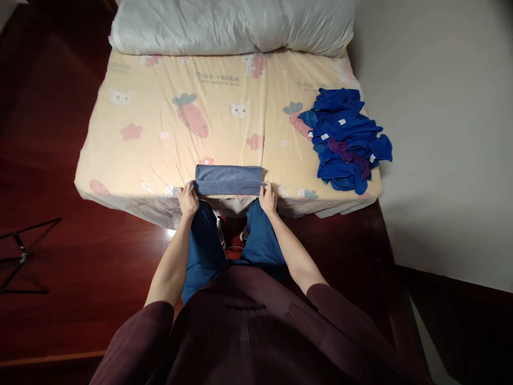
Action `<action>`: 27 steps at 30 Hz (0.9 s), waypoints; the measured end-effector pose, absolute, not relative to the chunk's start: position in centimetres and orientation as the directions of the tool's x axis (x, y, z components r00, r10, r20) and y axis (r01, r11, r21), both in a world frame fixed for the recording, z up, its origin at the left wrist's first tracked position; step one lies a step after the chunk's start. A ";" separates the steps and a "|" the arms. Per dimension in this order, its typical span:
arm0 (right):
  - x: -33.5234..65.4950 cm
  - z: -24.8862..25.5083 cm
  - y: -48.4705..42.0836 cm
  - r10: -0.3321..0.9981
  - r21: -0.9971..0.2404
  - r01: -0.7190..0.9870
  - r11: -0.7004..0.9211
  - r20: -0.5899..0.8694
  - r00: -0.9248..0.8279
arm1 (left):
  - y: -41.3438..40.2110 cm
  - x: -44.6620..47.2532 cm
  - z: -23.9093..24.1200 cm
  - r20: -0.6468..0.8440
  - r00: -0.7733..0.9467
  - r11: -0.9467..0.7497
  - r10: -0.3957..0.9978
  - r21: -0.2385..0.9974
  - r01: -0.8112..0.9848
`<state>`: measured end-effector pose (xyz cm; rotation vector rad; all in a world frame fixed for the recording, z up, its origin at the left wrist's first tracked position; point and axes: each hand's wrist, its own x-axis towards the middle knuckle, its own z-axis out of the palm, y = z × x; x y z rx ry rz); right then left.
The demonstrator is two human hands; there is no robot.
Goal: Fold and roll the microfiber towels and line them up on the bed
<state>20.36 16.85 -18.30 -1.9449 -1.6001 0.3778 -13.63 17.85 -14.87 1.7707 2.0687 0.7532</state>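
A grey-blue towel lies at the near edge of the bed, its near part folded over in a strip along the front. My left hand pinches the left end of that fold between thumb and fingers. At the opposite end, my right hand grips the fold's right corner in the same way. Both hands rest close to the mattress edge, just above my knees. The far edge of the towel lies flat on the sheet.
A yellow sheet with carrot and rabbit prints covers the bed. Blue cloths lie heaped at the right, a purple cloth among them. A rolled pale quilt spans the back. Black stand legs stand on the floor at left.
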 end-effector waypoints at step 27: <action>20.5 -17.6 16.3 0.963 -0.434 0.897 0.090 0.268 0.033 | 18.0 -14.4 -15.4 0.173 -0.056 -0.062 0.983 0.608 0.791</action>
